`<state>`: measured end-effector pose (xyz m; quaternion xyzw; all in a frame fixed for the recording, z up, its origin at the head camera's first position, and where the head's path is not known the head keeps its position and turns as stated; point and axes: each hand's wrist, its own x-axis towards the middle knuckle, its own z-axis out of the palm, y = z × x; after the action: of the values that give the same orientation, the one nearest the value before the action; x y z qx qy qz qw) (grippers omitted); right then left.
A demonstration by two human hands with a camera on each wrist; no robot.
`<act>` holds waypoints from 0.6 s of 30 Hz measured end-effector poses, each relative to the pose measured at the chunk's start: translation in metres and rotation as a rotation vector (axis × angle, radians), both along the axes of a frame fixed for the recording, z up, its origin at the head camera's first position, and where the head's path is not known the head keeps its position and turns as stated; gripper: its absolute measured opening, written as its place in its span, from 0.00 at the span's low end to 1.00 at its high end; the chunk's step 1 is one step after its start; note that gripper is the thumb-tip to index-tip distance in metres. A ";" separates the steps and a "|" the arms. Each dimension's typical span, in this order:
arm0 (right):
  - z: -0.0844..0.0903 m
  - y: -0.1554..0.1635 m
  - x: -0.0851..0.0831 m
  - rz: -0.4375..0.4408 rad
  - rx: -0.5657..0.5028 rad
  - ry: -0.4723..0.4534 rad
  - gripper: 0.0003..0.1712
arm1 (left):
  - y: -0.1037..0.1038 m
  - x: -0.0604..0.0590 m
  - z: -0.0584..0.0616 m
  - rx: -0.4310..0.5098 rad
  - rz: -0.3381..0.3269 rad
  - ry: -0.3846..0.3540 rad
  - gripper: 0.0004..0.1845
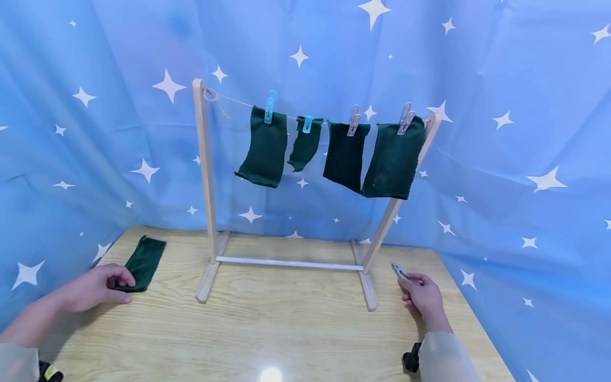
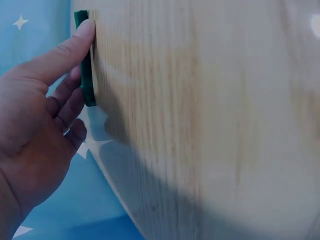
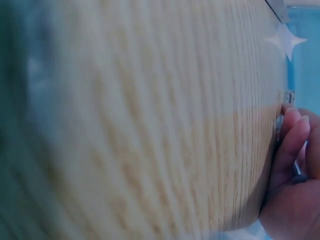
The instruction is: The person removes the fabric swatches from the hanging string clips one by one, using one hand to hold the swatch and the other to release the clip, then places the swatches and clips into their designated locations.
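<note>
At the table's left side my left hand (image 1: 97, 286) rests by the near end of a dark green cloth (image 1: 148, 260). Its fingers touch the cloth, and the thumb stands apart from them. The left wrist view shows that hand (image 2: 40, 105) beside the cloth's edge (image 2: 87, 90). On the right, my right hand (image 1: 425, 297) pinches a grey clothespin (image 1: 400, 271) low over the table. Only part of this hand (image 3: 295, 165) appears in the right wrist view, where the clothespin is mostly hidden.
A wooden drying rack (image 1: 205, 175) stands mid-table. Several green cloths hang from its string, among them a wide one (image 1: 393, 164). Blue clothespins (image 1: 269, 109) hold the left ones, grey clothespins (image 1: 354, 122) the right ones. A star-patterned blue curtain (image 1: 305, 32) surrounds the wooden table (image 1: 286, 318).
</note>
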<state>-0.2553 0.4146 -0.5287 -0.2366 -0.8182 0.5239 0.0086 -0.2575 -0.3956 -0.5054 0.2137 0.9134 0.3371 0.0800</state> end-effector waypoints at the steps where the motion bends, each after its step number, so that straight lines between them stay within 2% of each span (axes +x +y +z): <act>1: 0.001 0.001 0.000 0.002 0.000 0.002 0.35 | 0.000 -0.001 -0.003 0.007 -0.003 0.008 0.08; 5: 0.003 0.001 -0.001 0.008 0.000 -0.001 0.35 | 0.000 -0.004 -0.006 0.002 0.006 0.040 0.03; 12: 0.007 0.000 -0.002 -0.007 0.006 -0.016 0.35 | 0.003 -0.009 0.006 -0.140 0.062 0.064 0.05; 18: 0.008 -0.002 -0.001 -0.005 0.003 -0.012 0.35 | 0.005 -0.008 0.007 -0.163 0.023 0.068 0.08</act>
<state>-0.2560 0.4130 -0.5206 -0.2416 -0.8185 0.5212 0.0054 -0.2658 -0.3901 -0.4980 0.2072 0.9424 0.2551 0.0619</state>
